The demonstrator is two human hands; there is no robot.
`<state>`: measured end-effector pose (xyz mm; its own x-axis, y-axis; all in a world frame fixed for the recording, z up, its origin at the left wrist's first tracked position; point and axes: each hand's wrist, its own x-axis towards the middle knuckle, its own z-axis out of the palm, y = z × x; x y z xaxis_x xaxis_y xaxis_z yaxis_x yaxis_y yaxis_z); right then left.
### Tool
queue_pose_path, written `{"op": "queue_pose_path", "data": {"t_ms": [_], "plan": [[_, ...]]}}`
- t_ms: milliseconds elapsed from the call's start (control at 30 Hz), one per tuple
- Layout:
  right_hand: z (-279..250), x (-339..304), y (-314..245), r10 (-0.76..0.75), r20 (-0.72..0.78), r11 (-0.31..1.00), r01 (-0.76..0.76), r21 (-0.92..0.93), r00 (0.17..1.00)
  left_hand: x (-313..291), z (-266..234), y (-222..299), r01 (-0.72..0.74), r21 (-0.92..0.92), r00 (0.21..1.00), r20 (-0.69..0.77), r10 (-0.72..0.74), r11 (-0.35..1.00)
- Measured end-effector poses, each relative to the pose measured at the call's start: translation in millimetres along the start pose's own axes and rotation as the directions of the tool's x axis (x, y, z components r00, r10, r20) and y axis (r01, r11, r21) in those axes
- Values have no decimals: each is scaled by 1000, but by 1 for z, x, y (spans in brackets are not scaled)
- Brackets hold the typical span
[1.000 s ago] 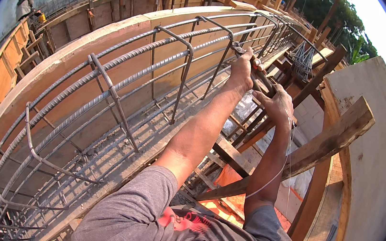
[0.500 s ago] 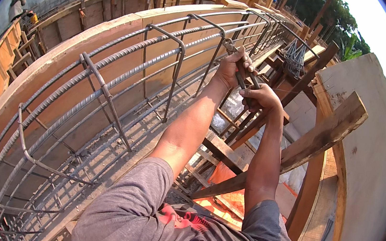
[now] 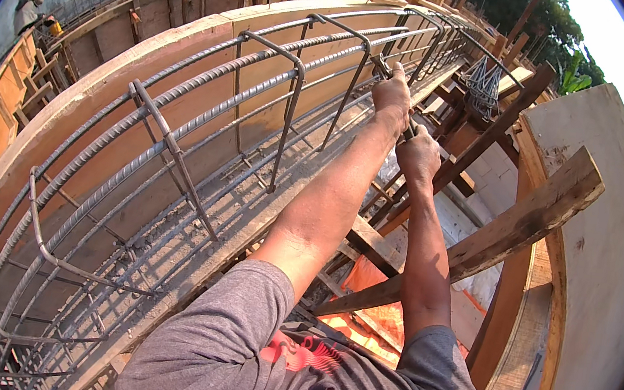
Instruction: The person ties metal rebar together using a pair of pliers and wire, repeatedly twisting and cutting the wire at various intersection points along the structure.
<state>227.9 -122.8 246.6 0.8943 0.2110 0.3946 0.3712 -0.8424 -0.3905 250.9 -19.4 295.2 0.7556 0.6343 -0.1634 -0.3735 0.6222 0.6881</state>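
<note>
Both my arms reach forward to a pair of pincers, whose jaws meet the rebar cage near the corner of a stirrup. My left hand is closed around the tool close to its jaws. Lower and to the right, my right hand is closed on the handle end. The hands hide most of the handles, and any tie wire at the jaws cannot be made out. Ribbed bars run lengthwise through the cage, with bent stirrups around them.
Curved plywood formwork stands behind the cage. A slanting timber crosses beside my right forearm, before a pale curved panel. A bundle of wire hangs at the far right. Orange sheeting lies below.
The pincers and both hands have moved forward, away from me. My left hand has turned over the tool, and its jaws have gone from above the hand to the stirrup's corner.
</note>
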Motion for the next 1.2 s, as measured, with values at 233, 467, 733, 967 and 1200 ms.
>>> {"op": "queue_pose_path", "data": {"t_ms": [233, 467, 733, 967, 1200], "plan": [[9, -34, 5, -39, 163, 998, 32, 47, 986, -5, -31, -12, 5, 217, 1000, 21, -10, 976], [22, -115, 24, -119, 179, 902, 31, 430, 977, -61, -110, -44, -616, 508, 766, 206, 609, 602], [62, -175, 59, -54, 489, 938, -123, 323, 870, -87, -189, -33, -532, 846, 792, 512, 331, -34], [87, -205, 76, -221, 790, 15, -807, 590, 573, -158, -230, -13, -451, 654, 886, 409, 218, 607], [48, -103, 11, -247, 267, 182, -226, 957, 931, -227, -291, -5, -524, 750, 842, 527, 114, 403]]}}
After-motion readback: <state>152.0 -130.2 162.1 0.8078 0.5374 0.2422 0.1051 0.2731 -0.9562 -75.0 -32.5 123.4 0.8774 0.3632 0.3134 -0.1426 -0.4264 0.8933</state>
